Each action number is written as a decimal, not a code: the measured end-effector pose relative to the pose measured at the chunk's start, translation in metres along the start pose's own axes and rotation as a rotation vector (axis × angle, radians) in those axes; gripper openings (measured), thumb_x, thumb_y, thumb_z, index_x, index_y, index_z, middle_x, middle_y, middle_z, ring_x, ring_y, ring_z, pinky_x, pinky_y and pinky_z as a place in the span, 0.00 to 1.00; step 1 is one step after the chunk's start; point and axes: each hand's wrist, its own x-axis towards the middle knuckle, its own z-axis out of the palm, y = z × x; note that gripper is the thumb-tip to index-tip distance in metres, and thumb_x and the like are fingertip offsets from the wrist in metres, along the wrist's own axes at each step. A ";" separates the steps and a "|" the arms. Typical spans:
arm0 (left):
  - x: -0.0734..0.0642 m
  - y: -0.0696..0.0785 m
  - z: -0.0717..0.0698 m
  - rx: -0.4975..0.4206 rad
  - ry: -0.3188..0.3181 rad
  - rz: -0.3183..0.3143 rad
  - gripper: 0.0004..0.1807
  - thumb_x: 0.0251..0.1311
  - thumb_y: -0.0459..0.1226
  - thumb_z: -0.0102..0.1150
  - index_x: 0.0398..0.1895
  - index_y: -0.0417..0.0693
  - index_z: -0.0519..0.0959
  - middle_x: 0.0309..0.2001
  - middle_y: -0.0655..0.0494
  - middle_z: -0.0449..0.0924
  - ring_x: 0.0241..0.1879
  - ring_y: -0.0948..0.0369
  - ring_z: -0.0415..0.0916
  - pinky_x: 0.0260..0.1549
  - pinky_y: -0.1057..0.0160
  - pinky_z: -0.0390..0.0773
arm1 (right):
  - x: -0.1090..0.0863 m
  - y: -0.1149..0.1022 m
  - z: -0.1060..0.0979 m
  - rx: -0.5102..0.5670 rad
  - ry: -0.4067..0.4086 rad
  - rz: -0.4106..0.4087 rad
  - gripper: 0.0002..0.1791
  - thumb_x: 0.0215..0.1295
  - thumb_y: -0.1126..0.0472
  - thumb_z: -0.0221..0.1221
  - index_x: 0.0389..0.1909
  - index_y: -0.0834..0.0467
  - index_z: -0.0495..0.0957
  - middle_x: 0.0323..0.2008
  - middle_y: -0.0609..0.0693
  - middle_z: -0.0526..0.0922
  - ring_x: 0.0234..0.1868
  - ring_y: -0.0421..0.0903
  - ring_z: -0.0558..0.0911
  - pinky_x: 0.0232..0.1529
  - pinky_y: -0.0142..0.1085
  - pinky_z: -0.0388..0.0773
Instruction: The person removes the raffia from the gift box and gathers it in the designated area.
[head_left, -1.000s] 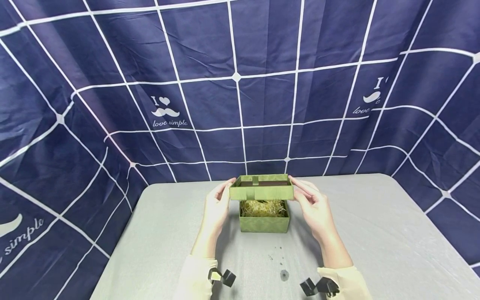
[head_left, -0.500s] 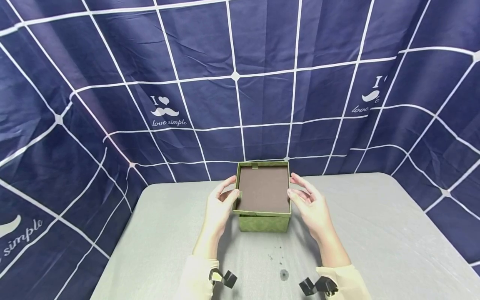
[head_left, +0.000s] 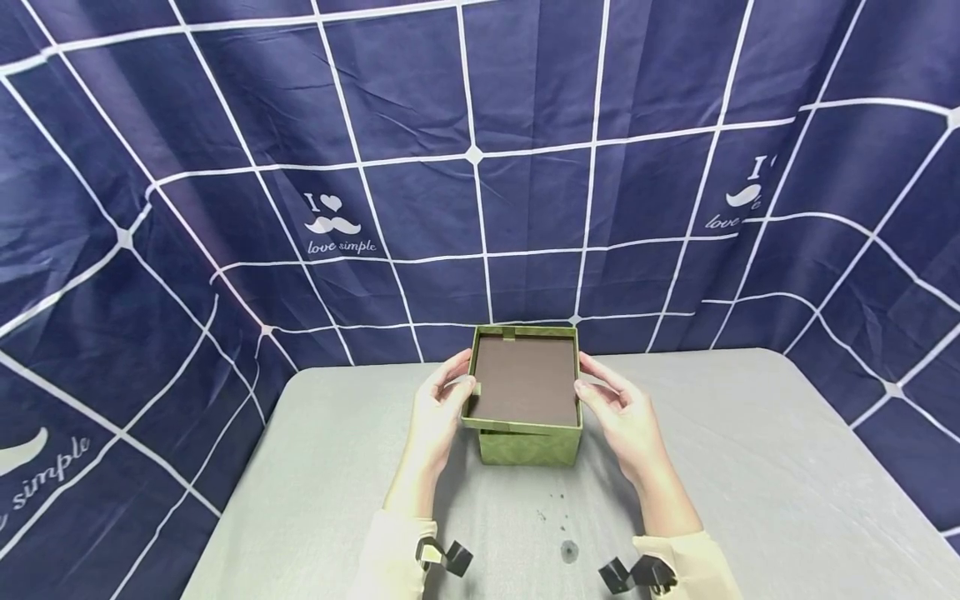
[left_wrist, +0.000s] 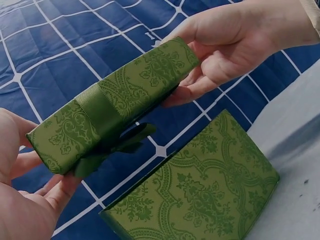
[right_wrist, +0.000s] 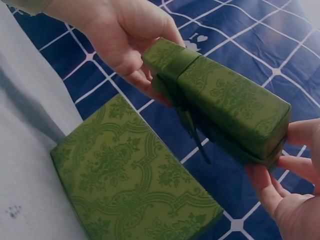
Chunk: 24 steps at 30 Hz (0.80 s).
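Observation:
Both hands hold a green patterned box lid above the matching box on the table. My left hand grips the lid's left side; my right hand grips its right side. The lid's brown inside faces the head camera and hides the box's opening. In the left wrist view, a green ribbon runs over the lid's edge, with a bow hanging below. The right wrist view shows the lid apart from the box.
The light grey table has a dark round spot and several small specks near its front. A navy curtain with white grid lines stands behind and at both sides.
One second ago the lid lay flatter and yellow shredded filling showed in the box. Both hands have since tilted its inside toward the head camera, covering the filling. Little has changed in the last half second.

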 end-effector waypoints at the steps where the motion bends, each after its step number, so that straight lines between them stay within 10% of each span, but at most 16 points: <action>1: 0.000 0.000 0.000 -0.002 0.001 -0.007 0.25 0.74 0.28 0.62 0.73 0.37 0.79 0.66 0.37 0.81 0.60 0.55 0.81 0.61 0.68 0.78 | 0.000 0.000 0.000 -0.008 0.001 0.002 0.26 0.78 0.70 0.64 0.74 0.67 0.76 0.66 0.51 0.85 0.55 0.38 0.87 0.60 0.25 0.80; 24: -0.001 0.007 -0.001 -0.003 -0.070 -0.068 0.26 0.80 0.34 0.59 0.78 0.44 0.76 0.58 0.43 0.84 0.52 0.62 0.79 0.51 0.67 0.75 | 0.000 -0.012 0.000 -0.108 0.004 0.140 0.27 0.84 0.61 0.60 0.80 0.56 0.73 0.68 0.68 0.80 0.55 0.31 0.84 0.57 0.25 0.82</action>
